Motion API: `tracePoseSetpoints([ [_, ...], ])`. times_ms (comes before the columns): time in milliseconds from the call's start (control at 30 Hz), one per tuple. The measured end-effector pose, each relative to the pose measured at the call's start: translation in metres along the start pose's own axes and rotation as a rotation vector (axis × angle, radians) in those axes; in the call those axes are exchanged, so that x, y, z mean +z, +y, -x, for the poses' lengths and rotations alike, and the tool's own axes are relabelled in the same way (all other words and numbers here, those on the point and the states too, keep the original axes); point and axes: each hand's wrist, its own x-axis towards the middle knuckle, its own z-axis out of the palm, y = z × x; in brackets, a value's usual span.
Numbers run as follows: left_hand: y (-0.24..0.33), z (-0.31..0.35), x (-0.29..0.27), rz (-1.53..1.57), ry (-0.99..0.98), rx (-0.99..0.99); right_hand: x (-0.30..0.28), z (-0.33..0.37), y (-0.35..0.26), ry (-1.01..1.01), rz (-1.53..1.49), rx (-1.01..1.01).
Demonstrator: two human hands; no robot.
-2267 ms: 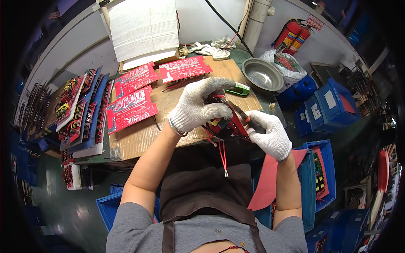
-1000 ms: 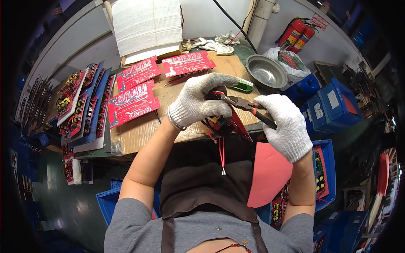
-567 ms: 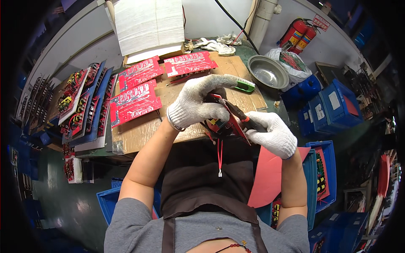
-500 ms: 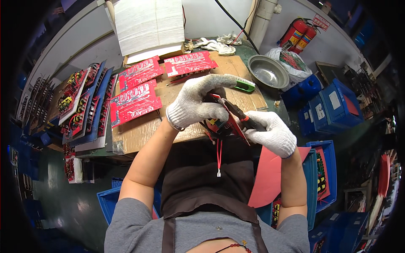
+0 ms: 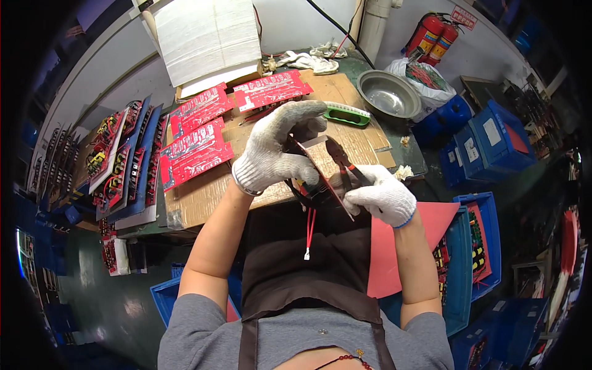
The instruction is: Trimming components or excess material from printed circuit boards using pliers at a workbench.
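Both my hands wear white knitted gloves. My left hand grips a circuit board, tilted nearly edge-on above my lap, its fingers wrapped round the upper left part. Two red wires ending in a metal terminal dangle below it. In my right hand is a pair of cutting pliers with dark handles and a red band. The jaws point up and away, beside the board's right face; whether they touch it I cannot tell. A green brush lies on the cardboard beyond my left fingers.
Several red circuit boards lie on the cardboard at left. A metal bowl and a white bag stand at the back right. Boards in racks stand left. Blue crates and a pink sheet are at right.
The board has turned more edge-on to view. The pliers' jaws have swung away from the board's face and now point upward. My right hand has shifted slightly left.
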Motion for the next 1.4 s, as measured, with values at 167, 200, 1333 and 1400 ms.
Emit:
tracePoseSetpoints([
  [167,-0.001,0.009,-0.007,-0.025,0.051,-0.01,0.004,0.0,0.009,0.098,-0.245,0.045],
  [200,-0.003,0.011,-0.011,-0.048,0.064,-0.002,-0.002,-0.002,0.017,0.107,-0.267,0.027],
  [1333,-0.022,0.016,-0.022,0.042,0.235,0.047,-0.099,0.086,0.046,0.595,1.561,0.523],
  [1400,-0.024,0.013,-0.026,0.026,0.233,0.033,-0.093,0.088,0.044,0.597,1.615,0.502],
])
